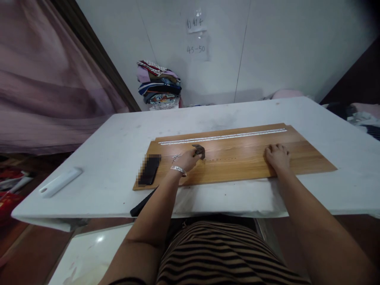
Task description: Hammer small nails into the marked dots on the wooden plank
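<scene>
My left hand (pixel 189 160), with a silver bracelet at the wrist, is closed round a hammer (pixel 199 151) close to its metal head. The black handle passes under my left forearm and sticks out toward the table's front edge. Both lie over a wooden board (pixel 237 170). Palm down on the board's right part rests my right hand (pixel 278 156), its fingers bent a little and apart, holding nothing. Several loose nails (pixel 176 156) lie just left of my left hand. A row of small dark dots (pixel 221 159) runs rightward from the hammer head; whether they are nails or holes is unclear.
A dark phone (pixel 151 170) lies on the board's left end, and two white measuring strips (pixel 222 137) run along its back. On the white table (pixel 103 158) is a white elongated object (pixel 61 183). Folded clothes (pixel 160 85) are stacked by the wall behind.
</scene>
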`<state>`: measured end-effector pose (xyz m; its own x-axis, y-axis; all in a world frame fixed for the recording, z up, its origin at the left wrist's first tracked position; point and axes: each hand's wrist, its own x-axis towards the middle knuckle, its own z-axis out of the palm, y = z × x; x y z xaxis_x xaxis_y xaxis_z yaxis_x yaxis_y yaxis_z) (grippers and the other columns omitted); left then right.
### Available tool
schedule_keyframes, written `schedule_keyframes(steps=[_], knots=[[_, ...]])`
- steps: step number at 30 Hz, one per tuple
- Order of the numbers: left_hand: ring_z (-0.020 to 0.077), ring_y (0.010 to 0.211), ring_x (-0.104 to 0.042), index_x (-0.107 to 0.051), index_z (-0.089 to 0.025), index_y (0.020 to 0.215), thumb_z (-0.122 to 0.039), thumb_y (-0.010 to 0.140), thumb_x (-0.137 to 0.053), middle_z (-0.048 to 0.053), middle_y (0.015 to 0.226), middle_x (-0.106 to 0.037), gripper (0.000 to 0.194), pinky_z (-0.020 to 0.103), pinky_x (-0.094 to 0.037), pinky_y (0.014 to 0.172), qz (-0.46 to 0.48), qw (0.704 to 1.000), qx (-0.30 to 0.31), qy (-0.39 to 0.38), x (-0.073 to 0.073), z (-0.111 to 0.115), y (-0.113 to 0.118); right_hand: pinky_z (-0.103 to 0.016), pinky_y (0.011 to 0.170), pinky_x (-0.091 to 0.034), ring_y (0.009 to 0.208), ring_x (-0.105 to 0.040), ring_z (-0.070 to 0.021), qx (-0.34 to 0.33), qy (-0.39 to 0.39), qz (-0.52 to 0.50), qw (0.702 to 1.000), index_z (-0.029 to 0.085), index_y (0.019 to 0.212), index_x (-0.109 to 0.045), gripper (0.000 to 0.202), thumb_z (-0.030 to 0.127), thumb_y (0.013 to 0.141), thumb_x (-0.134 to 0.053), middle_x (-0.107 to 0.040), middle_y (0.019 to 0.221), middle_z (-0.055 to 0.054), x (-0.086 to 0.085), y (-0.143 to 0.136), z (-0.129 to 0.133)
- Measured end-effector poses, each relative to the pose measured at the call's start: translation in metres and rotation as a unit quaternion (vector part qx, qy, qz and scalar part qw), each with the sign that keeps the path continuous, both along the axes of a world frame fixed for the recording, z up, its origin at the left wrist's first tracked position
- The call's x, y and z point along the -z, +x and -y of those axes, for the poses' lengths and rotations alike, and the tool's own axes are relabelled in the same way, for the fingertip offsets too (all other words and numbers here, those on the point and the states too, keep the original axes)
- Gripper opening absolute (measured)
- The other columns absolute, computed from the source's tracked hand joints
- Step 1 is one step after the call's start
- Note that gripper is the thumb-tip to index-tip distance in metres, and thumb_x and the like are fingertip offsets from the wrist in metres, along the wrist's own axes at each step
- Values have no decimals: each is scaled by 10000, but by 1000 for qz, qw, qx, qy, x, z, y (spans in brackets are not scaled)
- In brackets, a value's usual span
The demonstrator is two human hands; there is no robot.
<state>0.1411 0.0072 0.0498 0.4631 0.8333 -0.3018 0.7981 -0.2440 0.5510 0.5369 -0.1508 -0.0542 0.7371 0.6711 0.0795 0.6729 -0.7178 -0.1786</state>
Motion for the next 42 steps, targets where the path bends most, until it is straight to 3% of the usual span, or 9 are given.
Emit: schedule_keyframes(steps=[12, 18, 35, 42], knots=[[175, 649, -663, -781, -180, 1297, -372, 1085, -611, 45, 804, -756, 333, 256, -468, 628, 17, 1000, -14, -19, -5, 7, 3, -623, 1204, -426, 1431, -543, -397, -2, 2, -2, 1000, 110, 1381, -757, 585, 372, 1115, -307, -653, 1534, -278, 2, 2, 0], [179, 660, -660, -758, -167, 1359, -384, 1084, -611, 55, 828, -756, 379, 257, -460, 621, 15, 1000, -12, -22, -5, 1, 2, -584, 1186, -440, 1422, -552, -383, 1, -2, 2, 1000, 125, 1361, -764, 564, 375, 1112, -323, -670, 1506, -260, 1, 3, 0], [200, 723, -710, -761, -176, 1339, -417, 1079, -586, 84, 903, -800, 395, 273, -516, 665, 1, 1000, 4, -4, -5, 2, 1, -613, 1198, -420, 1424, -532, -394, 5, 11, -1, 1000, 110, 1394, -759, 587, 369, 1104, -319, -662, 1517, -277, 5, 2, 0], [171, 649, -642, -775, -184, 1282, -380, 1082, -594, 53, 827, -755, 333, 254, -462, 611, 9, 1000, -9, -17, -5, 8, 3, -609, 1174, -434, 1404, -545, -397, 3, 18, 8, 1000, 117, 1393, -768, 583, 368, 1104, -329, -672, 1502, -279, 1, -2, 1]])
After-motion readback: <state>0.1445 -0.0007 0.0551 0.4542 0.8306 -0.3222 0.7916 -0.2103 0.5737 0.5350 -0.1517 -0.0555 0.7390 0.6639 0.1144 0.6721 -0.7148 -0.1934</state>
